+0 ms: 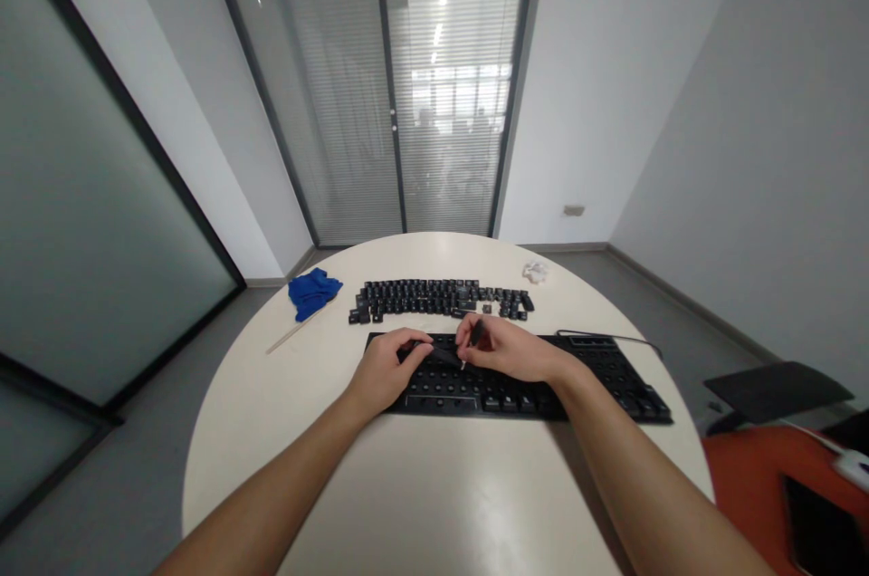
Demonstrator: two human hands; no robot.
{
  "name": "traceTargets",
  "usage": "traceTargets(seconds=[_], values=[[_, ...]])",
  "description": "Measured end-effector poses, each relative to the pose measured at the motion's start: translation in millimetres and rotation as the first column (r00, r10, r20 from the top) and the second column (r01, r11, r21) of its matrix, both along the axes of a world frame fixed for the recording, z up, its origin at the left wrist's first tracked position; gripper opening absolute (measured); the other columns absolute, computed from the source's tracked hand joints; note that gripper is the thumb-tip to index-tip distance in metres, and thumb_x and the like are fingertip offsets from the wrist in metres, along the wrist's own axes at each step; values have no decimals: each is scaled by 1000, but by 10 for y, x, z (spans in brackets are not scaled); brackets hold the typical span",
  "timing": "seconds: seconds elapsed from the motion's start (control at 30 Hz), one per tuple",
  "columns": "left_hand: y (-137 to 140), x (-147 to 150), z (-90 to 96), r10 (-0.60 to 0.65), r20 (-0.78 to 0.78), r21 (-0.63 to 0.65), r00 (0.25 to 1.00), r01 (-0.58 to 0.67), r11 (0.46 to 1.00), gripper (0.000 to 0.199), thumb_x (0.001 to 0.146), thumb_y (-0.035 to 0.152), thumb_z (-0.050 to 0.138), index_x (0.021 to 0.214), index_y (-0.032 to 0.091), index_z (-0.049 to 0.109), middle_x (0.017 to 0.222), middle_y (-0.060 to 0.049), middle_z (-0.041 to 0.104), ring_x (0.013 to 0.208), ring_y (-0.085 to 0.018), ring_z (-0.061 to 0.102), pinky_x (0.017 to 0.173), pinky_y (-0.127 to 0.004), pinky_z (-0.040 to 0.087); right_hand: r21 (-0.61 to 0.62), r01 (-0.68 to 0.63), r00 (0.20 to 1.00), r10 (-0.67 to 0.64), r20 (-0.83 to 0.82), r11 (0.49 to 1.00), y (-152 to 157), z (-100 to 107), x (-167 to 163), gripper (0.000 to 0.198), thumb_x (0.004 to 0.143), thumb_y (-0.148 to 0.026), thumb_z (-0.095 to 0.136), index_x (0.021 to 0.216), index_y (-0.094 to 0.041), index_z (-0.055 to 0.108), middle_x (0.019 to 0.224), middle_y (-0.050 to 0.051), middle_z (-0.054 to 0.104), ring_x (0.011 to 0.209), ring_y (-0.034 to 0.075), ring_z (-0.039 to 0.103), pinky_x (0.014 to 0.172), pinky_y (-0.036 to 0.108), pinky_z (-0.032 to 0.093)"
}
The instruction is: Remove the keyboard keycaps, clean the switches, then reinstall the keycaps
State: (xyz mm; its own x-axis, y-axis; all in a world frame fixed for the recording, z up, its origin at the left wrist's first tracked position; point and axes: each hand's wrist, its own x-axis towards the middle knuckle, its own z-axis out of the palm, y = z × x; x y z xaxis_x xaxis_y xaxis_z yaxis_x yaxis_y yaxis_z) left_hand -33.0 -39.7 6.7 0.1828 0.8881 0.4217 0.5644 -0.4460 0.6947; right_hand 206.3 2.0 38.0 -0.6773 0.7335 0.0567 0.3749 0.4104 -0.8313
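Grip, right hand: pinching one dark item; left hand: curling, hold unclear. One black plastic keyboard is lying beneath, partly hidden by hands. Table, twelve o'clock: dozens of blocky keycaps; ten: one crumpled blue cloth, one thin stick; one o'clock: one white wad.

Room nearside, obstacles beyond
Open table between the forearms; past the keyboard, loose keys stand in the way.
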Motion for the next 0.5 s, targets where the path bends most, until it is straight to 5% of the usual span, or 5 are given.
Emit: traceTargets(seconds=[0.5], values=[[359, -663, -36, 285, 131, 95, 949, -298, 950, 30, 88, 40, 65, 107, 18, 73, 103, -7, 74, 89, -22, 68, 87, -37, 53, 71, 173, 985, -172, -26, 982, 198, -102, 335, 23, 88, -34, 62, 103, -21, 51, 88, 4, 70, 78, 20, 64, 71, 34, 48]])
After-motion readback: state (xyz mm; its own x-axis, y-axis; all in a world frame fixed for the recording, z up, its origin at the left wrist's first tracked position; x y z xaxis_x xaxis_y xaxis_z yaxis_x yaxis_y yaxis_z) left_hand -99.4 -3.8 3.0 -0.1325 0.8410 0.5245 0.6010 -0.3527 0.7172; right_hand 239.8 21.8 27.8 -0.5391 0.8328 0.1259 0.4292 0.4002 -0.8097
